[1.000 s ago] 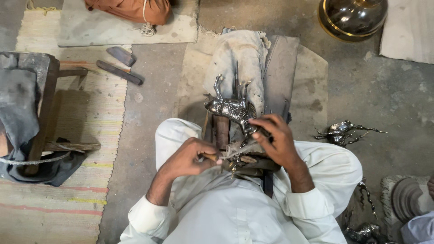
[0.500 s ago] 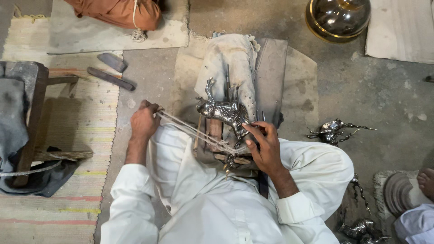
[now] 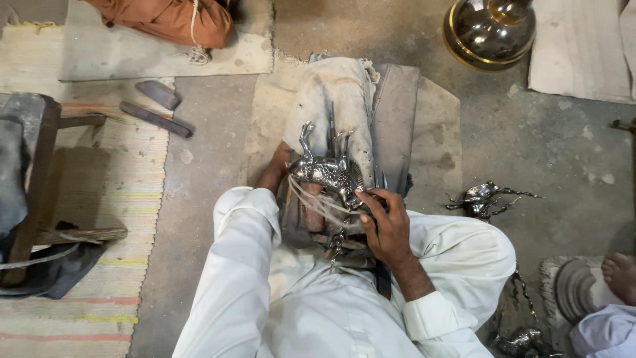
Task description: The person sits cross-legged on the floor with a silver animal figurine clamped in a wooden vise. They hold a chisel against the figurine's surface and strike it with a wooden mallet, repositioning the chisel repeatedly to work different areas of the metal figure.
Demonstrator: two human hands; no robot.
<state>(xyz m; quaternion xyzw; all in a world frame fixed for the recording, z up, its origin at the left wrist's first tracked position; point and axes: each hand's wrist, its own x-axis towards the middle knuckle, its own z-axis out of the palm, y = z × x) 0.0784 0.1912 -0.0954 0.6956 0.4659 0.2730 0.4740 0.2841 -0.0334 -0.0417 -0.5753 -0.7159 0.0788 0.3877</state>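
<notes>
A shiny silver metal animal figurine (image 3: 326, 171) lies on a cloth-covered block (image 3: 334, 93) between my knees. My right hand (image 3: 387, 222) grips the figurine's rear end, fingers curled over it. My left hand (image 3: 278, 164) is tucked against the figurine's front, partly hidden behind my white sleeve. It seems closed on pale cords (image 3: 318, 199). The cords run slanting under the figurine's body toward my right hand.
Two more silver figurines (image 3: 482, 199) (image 3: 523, 341) lie on the floor at right, near another person's foot (image 3: 619, 275). A round brass-rimmed vessel (image 3: 490, 26) stands top right. At left are a wooden stool (image 3: 40, 166), a striped mat (image 3: 99, 199), flat tools (image 3: 156, 119) and an orange bundle (image 3: 165, 16).
My left hand, stretched far left with the cords taut half a second ago, has come back in against the figurine's front. My right hand stays on the figurine's rear.
</notes>
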